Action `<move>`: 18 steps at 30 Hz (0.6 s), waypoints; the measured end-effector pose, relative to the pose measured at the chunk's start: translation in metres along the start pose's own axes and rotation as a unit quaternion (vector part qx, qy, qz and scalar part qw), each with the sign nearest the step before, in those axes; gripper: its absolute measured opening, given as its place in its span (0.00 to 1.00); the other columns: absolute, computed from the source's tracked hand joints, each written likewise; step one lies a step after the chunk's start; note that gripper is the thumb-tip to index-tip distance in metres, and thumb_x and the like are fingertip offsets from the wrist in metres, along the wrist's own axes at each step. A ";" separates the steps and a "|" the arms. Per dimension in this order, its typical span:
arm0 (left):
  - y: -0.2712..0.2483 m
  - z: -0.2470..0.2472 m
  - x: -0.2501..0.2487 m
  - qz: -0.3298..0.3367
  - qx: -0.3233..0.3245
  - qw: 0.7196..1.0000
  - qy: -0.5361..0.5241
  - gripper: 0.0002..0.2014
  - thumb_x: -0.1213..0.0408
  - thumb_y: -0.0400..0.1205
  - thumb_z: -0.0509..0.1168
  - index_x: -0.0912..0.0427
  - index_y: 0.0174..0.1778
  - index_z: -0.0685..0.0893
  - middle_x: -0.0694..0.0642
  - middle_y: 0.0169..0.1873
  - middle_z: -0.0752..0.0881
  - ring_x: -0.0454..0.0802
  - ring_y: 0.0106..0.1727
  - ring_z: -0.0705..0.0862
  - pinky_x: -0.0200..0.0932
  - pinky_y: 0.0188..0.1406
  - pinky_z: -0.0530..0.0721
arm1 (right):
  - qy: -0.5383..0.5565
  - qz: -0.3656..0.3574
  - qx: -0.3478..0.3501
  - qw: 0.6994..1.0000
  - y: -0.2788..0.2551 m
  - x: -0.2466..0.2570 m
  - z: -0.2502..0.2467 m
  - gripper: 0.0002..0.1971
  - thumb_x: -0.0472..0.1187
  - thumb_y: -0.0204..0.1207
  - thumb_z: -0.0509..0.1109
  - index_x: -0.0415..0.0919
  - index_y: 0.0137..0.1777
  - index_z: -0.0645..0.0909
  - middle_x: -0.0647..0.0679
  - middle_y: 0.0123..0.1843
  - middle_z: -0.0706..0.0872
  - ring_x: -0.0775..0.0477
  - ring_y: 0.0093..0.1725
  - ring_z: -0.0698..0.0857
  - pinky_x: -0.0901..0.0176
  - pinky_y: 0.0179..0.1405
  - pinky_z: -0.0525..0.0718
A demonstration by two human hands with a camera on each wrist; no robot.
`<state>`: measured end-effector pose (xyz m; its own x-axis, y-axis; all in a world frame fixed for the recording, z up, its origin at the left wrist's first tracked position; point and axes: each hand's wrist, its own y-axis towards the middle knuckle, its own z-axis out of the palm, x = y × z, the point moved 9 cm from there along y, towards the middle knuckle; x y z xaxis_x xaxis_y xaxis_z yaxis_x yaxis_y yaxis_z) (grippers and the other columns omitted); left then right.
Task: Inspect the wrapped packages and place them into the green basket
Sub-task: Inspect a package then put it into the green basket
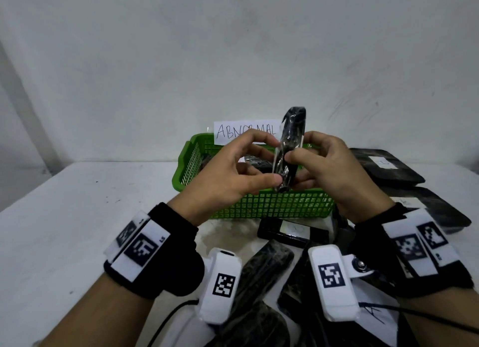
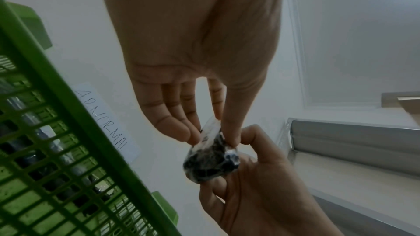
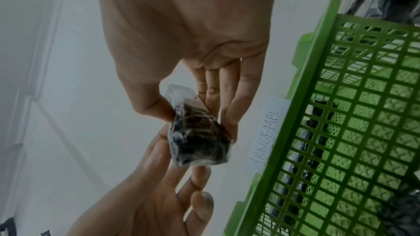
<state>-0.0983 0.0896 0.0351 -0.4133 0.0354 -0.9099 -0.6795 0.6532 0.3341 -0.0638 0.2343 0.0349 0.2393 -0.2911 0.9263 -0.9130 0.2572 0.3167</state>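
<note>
A narrow black package in clear wrap (image 1: 289, 149) stands upright above the green mesh basket (image 1: 272, 205). My left hand (image 1: 272, 162) pinches its lower end between thumb and fingers. My right hand (image 1: 298, 148) pinches its middle from the right. The left wrist view looks at the package (image 2: 211, 164) end-on, with my left hand (image 2: 213, 137) on its clear flap and the right hand (image 2: 261, 186) below. In the right wrist view my right hand (image 3: 197, 117) grips the package (image 3: 200, 141) while left fingers (image 3: 159, 177) support it. Dark wrapped packages (image 1: 256, 162) lie inside the basket.
A paper label reading ABNORMAL (image 1: 246, 132) stands behind the basket against the white wall. More black wrapped packages lie to the right (image 1: 388, 165), (image 1: 435, 209) and in a pile near me (image 1: 264, 274). Bare white tabletop (image 1: 90, 204) stretches left of the basket.
</note>
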 end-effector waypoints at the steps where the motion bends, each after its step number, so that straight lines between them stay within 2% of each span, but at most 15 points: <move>1: 0.000 0.001 0.000 0.001 0.001 1.000 0.001 0.20 0.68 0.76 0.77 0.46 0.59 0.82 0.54 0.59 0.85 0.49 0.42 0.84 0.42 0.45 0.87 | -0.005 -0.008 -0.005 1.000 -0.001 0.001 0.000 0.07 0.39 0.77 0.74 0.45 0.54 0.84 0.45 0.40 0.95 0.47 0.33 0.92 0.52 0.34 0.90; 3: 0.000 0.001 -0.001 0.002 0.001 1.000 0.001 0.17 0.67 0.76 0.76 0.46 0.57 0.82 0.53 0.59 0.86 0.49 0.42 0.84 0.44 0.47 0.89 | -0.019 -0.022 -0.009 1.000 -0.003 0.004 0.002 0.12 0.46 0.72 0.75 0.46 0.54 0.84 0.47 0.41 0.95 0.47 0.36 0.94 0.55 0.32 0.88; 5: 0.000 -0.001 -0.001 0.001 -0.003 1.000 -0.003 0.18 0.67 0.76 0.77 0.47 0.57 0.82 0.51 0.58 0.86 0.48 0.42 0.85 0.46 0.48 0.90 | -0.024 -0.033 -0.014 0.999 -0.003 0.007 0.002 0.15 0.48 0.68 0.74 0.47 0.54 0.83 0.47 0.42 0.95 0.46 0.36 0.94 0.55 0.31 0.87; 8: 0.002 -0.003 0.002 -0.007 -0.018 1.000 -0.001 0.23 0.65 0.74 0.78 0.48 0.62 0.80 0.51 0.59 0.86 0.48 0.45 0.86 0.50 0.52 0.91 | -0.011 -0.035 -0.012 0.999 -0.003 0.009 0.002 0.12 0.42 0.72 0.78 0.47 0.54 0.82 0.47 0.42 0.95 0.49 0.33 0.92 0.54 0.32 0.87; 11: 0.002 -0.008 0.007 -0.022 -0.035 0.999 -0.016 0.25 0.68 0.75 0.77 0.51 0.67 0.79 0.53 0.57 0.87 0.54 0.48 0.87 0.54 0.53 0.91 | 0.004 -0.015 0.024 1.000 -0.003 0.008 0.005 0.11 0.40 0.78 0.76 0.48 0.58 0.82 0.48 0.47 0.95 0.47 0.41 0.93 0.48 0.41 0.91; 13: 0.002 -0.009 0.009 -0.024 -0.031 0.999 -0.014 0.24 0.69 0.75 0.76 0.51 0.66 0.80 0.54 0.54 0.88 0.61 0.51 0.88 0.56 0.56 0.90 | 0.013 -0.012 0.054 0.998 -0.004 0.011 0.009 0.14 0.46 0.78 0.76 0.47 0.62 0.83 0.48 0.52 0.94 0.46 0.48 0.93 0.48 0.45 0.92; 14: 0.002 -0.010 0.009 -0.020 -0.030 0.999 -0.010 0.23 0.69 0.76 0.76 0.50 0.65 0.80 0.54 0.53 0.88 0.61 0.50 0.88 0.55 0.56 0.90 | 0.019 -0.010 0.064 0.998 -0.005 0.013 0.011 0.17 0.51 0.77 0.75 0.46 0.63 0.84 0.48 0.54 0.94 0.46 0.51 0.93 0.48 0.46 0.92; 16: 0.002 -0.011 0.008 -0.005 -0.035 0.999 0.010 0.23 0.71 0.75 0.77 0.50 0.64 0.80 0.56 0.53 0.88 0.53 0.45 0.87 0.50 0.54 0.90 | 0.031 -0.005 0.080 0.996 -0.007 0.018 0.013 0.25 0.60 0.73 0.71 0.46 0.64 0.85 0.51 0.59 0.92 0.48 0.56 0.92 0.48 0.48 0.92; 18: 0.004 -0.013 0.006 0.018 -0.047 0.998 0.043 0.24 0.73 0.74 0.77 0.47 0.61 0.80 0.54 0.54 0.86 0.46 0.41 0.85 0.45 0.52 0.89 | 0.054 0.010 0.085 0.995 -0.009 0.019 0.014 0.27 0.67 0.70 0.67 0.53 0.63 0.87 0.56 0.61 0.91 0.49 0.60 0.91 0.44 0.51 0.92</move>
<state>-0.1113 0.0820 0.0345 -0.4858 -0.0096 -0.8740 -0.7150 0.5795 0.3911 -0.0558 0.2134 0.0466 0.2463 -0.1851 0.9513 -0.9583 0.0999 0.2676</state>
